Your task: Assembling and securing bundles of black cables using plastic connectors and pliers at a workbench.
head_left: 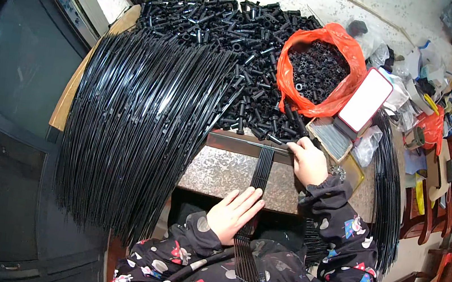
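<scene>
Fingers of your left hand lie nearly straight, side by side, across a narrow row of black rods; the thumb is hidden, so whether they are clamped from beneath cannot be told. Those of your right hand are curled at the near edge of the heap of black tubes, and you cannot tell from this view whether they are pinching one.

The row runs from a dark strip on the tabletop, under your left palm and past the near edge toward your lap, its lower ends fanned apart. Judging by their thin, glossy look, expect each rod to be light, springy and rather slippery, liable to roll or slide over its neighbours. Hold the row flat with a broad palm near the tabletop's edge, where it seems best supported, rather than by the loose tails.

The tubes look short, stiff and smooth; take one around its middle, since a hold on the tip could let it spin. To your left, the big spread of rods would probably tangle if tugged sideways, so draw from its ends.
</scene>
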A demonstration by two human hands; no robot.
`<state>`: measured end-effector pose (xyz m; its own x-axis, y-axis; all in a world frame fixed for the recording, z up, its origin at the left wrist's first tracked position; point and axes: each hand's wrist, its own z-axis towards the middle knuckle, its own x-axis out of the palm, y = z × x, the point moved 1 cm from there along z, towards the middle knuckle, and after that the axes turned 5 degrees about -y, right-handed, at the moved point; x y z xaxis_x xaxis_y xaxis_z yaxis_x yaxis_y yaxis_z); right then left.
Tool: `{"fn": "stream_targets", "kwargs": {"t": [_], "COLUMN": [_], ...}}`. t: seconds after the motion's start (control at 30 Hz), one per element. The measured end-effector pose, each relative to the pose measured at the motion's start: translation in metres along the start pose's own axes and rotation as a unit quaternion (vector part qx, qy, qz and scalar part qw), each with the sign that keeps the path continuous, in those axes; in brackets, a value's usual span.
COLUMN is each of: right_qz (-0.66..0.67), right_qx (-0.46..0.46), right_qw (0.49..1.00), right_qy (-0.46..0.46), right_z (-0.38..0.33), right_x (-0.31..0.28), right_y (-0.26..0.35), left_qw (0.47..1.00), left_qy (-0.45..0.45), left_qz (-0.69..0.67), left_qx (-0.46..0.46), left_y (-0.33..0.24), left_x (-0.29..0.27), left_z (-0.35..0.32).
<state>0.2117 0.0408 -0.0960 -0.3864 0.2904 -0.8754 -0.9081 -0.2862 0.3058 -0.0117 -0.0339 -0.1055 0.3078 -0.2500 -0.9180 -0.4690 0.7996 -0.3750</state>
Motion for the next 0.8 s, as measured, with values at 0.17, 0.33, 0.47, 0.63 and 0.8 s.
{"fn": "stream_targets", "kwargs": {"t": [0.17,0.33,0.47,0.63,0.8], "right_qz": [0.052,0.017,0.051,0.014,0.015], "right_qx": [0.018,0.042,-0.004,-0.022,-0.021], "right_qw": [0.992,0.999,0.999,0.997,0.998], "right_qy": [-0.110,0.000,0.009,0.068,0.065], "right_z": [0.008,0.015,0.012,0.004,0.003], "right_x": [-0.002,0.008,0.001,0.000,0.004], "right_y": [-0.003,-0.021,-0.016,-0.012,-0.015], "left_qw": [1.000,1.000,1.000,1.000,1.000], "left_qy": [-0.014,-0.008,-0.009,-0.010,-0.010], "left_qz": [-0.001,0.000,-0.013,-0.011,-0.008], "left_qx": [0.001,0.010,0.002,0.002,0.004], "left_y": [0.002,-0.002,0.000,0.000,-0.001], "left_x": [0.000,0.001,0.000,-0.001,0.000], "left_z": [-0.003,0.001,-0.001,-0.003,0.000]}}
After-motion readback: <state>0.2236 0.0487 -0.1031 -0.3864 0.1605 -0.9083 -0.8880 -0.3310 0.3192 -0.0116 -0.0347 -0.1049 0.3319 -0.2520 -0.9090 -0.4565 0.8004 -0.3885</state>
